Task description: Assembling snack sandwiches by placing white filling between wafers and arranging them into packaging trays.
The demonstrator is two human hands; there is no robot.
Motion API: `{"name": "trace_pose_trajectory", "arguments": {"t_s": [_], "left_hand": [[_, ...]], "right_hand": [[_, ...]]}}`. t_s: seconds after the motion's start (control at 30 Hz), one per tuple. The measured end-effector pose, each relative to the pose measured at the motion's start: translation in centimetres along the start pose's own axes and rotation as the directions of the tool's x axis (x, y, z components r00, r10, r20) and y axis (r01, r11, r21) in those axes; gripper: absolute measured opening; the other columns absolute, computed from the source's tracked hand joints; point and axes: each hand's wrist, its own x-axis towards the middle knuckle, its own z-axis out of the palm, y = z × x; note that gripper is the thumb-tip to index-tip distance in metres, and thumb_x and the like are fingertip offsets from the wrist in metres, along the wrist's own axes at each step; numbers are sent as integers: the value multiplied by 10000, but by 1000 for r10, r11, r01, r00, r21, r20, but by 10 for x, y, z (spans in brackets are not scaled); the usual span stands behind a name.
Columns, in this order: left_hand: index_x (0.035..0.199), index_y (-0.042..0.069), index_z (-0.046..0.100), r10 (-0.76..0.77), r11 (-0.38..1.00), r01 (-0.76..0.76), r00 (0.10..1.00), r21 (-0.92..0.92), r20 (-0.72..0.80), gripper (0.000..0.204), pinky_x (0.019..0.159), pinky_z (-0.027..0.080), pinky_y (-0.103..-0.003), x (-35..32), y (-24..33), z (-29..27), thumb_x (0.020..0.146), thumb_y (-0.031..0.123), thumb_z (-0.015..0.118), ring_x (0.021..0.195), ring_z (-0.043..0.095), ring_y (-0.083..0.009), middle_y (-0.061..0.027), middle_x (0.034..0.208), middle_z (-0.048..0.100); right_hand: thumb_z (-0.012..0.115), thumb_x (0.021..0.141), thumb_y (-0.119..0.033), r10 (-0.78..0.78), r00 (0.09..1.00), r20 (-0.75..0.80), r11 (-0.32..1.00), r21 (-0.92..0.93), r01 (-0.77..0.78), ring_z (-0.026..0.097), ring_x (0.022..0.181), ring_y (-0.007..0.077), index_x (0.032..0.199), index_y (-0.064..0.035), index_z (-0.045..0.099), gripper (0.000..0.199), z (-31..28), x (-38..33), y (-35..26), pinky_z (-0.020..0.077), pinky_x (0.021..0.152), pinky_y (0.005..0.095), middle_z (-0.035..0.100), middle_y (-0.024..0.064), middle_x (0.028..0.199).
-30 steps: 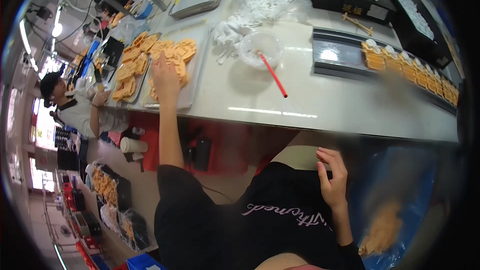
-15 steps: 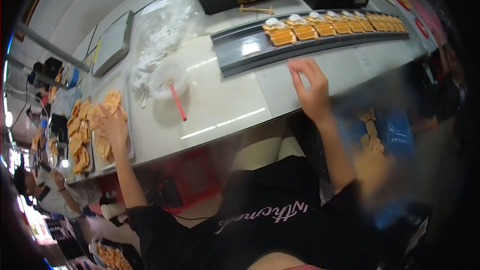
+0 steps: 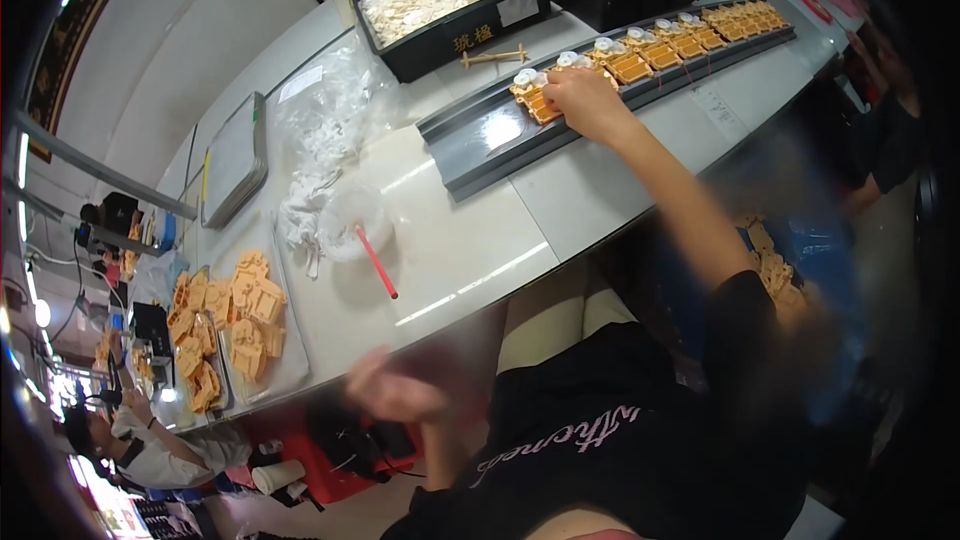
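Observation:
A row of orange plastic parts (image 3: 628,67), several topped with white round pieces (image 3: 607,44), lies along a dark grey rail (image 3: 470,162). My right hand (image 3: 588,103) reaches over the rail's near-left end, its fingers bent and closed on the leftmost orange plastic part (image 3: 535,105); the fingertips are partly hidden. My left hand (image 3: 395,390) hangs in front of the table edge, away from the rail, its fingers smeared by motion. Loose orange parts (image 3: 255,315) are heaped on a tray (image 3: 292,370) at the left.
A clear tub (image 3: 345,225) with a red-handled stick (image 3: 378,265) stands mid-table beside white pieces in a plastic bag (image 3: 325,140). Black bins (image 3: 525,8) of white and pale bluish pieces sit at the back. Grey trays (image 3: 235,165) are stacked left. Other people are nearby.
My right hand has moved forward onto the leftmost part on the rail. My left hand has left the heap of orange parts and come right, toward my body. The view has shifted.

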Motion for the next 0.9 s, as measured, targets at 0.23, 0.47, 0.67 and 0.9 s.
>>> {"name": "trace_pose_trajectory", "arguments": {"t_s": [0.23, 0.47, 0.67, 0.9], "left_hand": [[1496, 198, 5, -321, 98, 961, 278, -260, 906, 790, 1032, 363, -504, -24, 61, 106, 930, 326, 542, 1251, 429, -396, -276, 1404, 344], [1498, 176, 150, -344, -264, 947, 87, -185, 935, 628, 1090, 293, -492, -43, 74, 128, 987, 495, 328, 1348, 332, -272, -112, 1481, 308], [1443, 103, 274, -200, -451, 890, -164, 58, 966, 606, 1063, 337, -525, -91, 91, 107, 979, 488, 345, 1329, 364, -331, -151, 1440, 367], [1438, 126, 281, -184, -383, 902, -286, 199, 940, 562, 1028, 377, -518, -133, 80, 92, 983, 445, 363, 1295, 409, -347, -149, 1419, 398]], "right_hand": [[597, 783, -32, -94, 975, -204, 992, 60, 108, 601, 844, 263, 762, -50, 583, 31, -49, -26, -36, 465, 761, 381, 598, 80, 847], [576, 753, -107, -171, 976, -137, 979, 89, 184, 582, 836, 205, 765, -68, 570, 41, -109, -137, -108, 461, 738, 309, 584, 54, 855], [594, 860, -136, 257, 946, -197, 866, 481, -136, 609, 874, 215, 924, -29, 635, 132, -120, -233, -72, 490, 751, 329, 630, 69, 935], [673, 822, -349, 803, 294, 519, 284, 101, -953, 619, 918, 288, 1026, 38, 638, 439, 27, -424, 96, 476, 825, 364, 651, 182, 953]]}}
